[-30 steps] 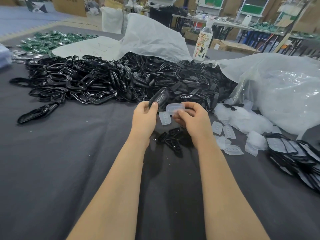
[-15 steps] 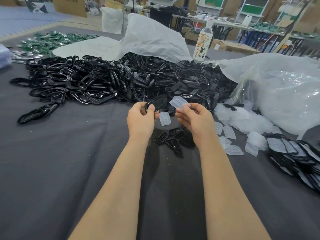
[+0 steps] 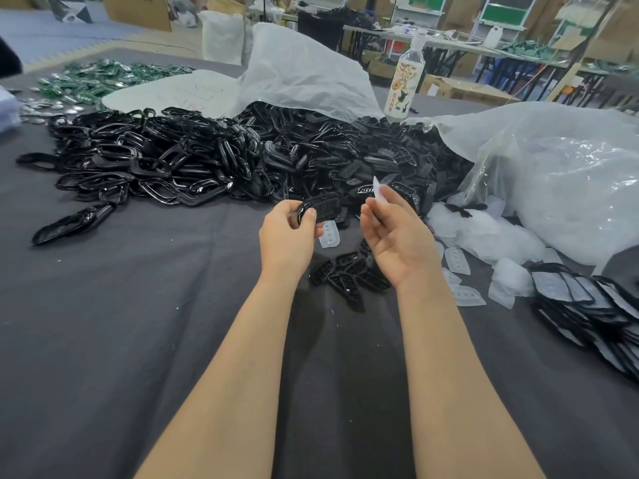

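Observation:
My left hand [image 3: 288, 233] grips a small black plastic part [image 3: 320, 209] with several button holes, thumb on its near edge. My right hand [image 3: 397, 236] is turned palm-up just to the right and pinches a translucent white rubber pad [image 3: 377, 190] at the fingertips, edge-on to the camera. The two pieces are apart, with a gap between my hands. Below my hands a few black parts [image 3: 347, 274] lie on the dark grey cloth [image 3: 138, 323]. Another translucent pad [image 3: 330, 234] lies flat under my left thumb.
A big heap of black plastic frames and parts [image 3: 214, 160] runs across the table behind my hands. Clear plastic bags [image 3: 560, 178] and loose pads [image 3: 460, 261] sit right. Stacked assembled pieces [image 3: 587, 312] lie at the far right. A bottle [image 3: 403, 84] stands behind the heap.
My hands have drawn apart. The right hand rolled palm-up and tipped the translucent pad on edge; the left hand turned the black part slightly and keeps holding it.

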Available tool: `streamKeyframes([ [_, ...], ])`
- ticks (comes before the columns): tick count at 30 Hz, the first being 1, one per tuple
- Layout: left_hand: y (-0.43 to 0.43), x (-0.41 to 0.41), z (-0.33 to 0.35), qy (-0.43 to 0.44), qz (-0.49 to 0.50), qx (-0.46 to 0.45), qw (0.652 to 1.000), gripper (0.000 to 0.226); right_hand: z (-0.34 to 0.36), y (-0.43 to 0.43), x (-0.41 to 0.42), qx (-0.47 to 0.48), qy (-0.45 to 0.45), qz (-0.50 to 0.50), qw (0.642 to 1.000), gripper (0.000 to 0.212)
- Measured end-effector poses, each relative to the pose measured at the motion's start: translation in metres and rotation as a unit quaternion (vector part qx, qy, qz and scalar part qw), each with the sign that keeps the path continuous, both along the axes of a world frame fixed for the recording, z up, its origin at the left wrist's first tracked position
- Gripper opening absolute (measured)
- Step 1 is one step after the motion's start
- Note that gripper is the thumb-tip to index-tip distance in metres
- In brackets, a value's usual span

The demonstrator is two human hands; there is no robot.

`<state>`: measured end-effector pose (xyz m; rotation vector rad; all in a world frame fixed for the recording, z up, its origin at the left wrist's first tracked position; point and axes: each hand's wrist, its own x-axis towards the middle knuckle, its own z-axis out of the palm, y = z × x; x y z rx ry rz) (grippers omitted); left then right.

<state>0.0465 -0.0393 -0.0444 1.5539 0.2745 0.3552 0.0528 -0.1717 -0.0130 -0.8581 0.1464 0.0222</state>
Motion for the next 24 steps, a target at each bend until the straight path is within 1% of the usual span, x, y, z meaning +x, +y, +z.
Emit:
streamKeyframes([
  [1, 0.000, 0.000, 0.000, 0.000, -0.001, 0.002, 1.000, 0.005, -0.001, 0.002, 0.000, -0.041, 0.000, -0.016, 0.999, 0.011],
  [4, 0.000, 0.000, 0.000, 0.001, -0.001, 0.013, 1.000, 0.005, -0.004, 0.004, 0.003, -0.157, 0.003, -0.080, 0.984, 0.023],
  [5, 0.001, 0.000, 0.000, 0.000, -0.001, 0.013, 1.000, 0.006, -0.005, 0.004, 0.004, -0.176, 0.002, -0.095, 0.980, 0.024],
  [8, 0.001, -0.001, 0.000, -0.001, -0.002, 0.014, 1.000, 0.013, -0.008, 0.003, 0.005, -0.191, -0.017, -0.121, 0.974, 0.015],
  [10, 0.000, -0.001, 0.000, 0.001, -0.006, 0.017, 1.000, 0.011, -0.009, 0.003, 0.005, -0.210, -0.026, -0.119, 0.970, 0.020],
  [13, -0.001, -0.002, 0.001, -0.001, -0.020, 0.034, 0.999, 0.008, -0.011, 0.006, 0.004, -0.294, -0.048, -0.104, 0.949, 0.027],
  [16, -0.002, -0.003, 0.002, -0.011, -0.042, 0.052, 0.998, 0.007, -0.013, 0.010, 0.004, -0.363, -0.074, -0.074, 0.926, 0.013],
  [17, -0.002, -0.003, 0.003, -0.017, -0.048, 0.058, 0.997, 0.008, -0.013, 0.011, 0.003, -0.372, -0.085, -0.058, 0.922, 0.009],
  [19, -0.003, -0.004, 0.004, -0.025, -0.061, 0.072, 0.995, 0.010, -0.014, 0.012, 0.003, -0.378, -0.096, -0.044, 0.920, 0.010],
  [21, -0.003, -0.005, 0.005, -0.027, -0.071, 0.077, 0.994, 0.011, -0.015, 0.013, 0.004, -0.380, -0.096, -0.050, 0.919, 0.012],
  [24, -0.004, -0.005, 0.005, -0.021, -0.079, 0.070, 0.994, 0.015, -0.017, 0.012, 0.006, -0.391, -0.086, -0.066, 0.914, 0.008],
])
